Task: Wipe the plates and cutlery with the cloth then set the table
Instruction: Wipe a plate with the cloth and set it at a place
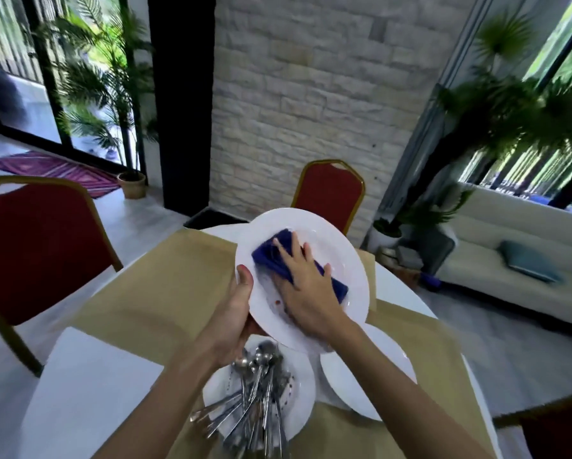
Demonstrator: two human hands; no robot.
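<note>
A large white plate (pixel 331 236) is held tilted above the table. My left hand (pixel 236 309) grips its left rim, thumb on top. My right hand (pixel 306 289) presses a folded dark blue cloth (pixel 274 256) flat onto the plate's face, which shows a small red speck. Below, a white plate (pixel 301 389) carries a pile of several silver spoons and forks (pixel 261 399). To its right on the table lies another white plate (pixel 354 379), partly hidden by my right forearm.
The round white table (pixel 89 389) has a tan runner (pixel 165 286) across it. Red chairs with gold frames stand at the left (pixel 36 253), the far side (pixel 327 193) and the bottom right (pixel 562 429). Potted palms, a stone wall and a white sofa (pixel 509 270) lie beyond.
</note>
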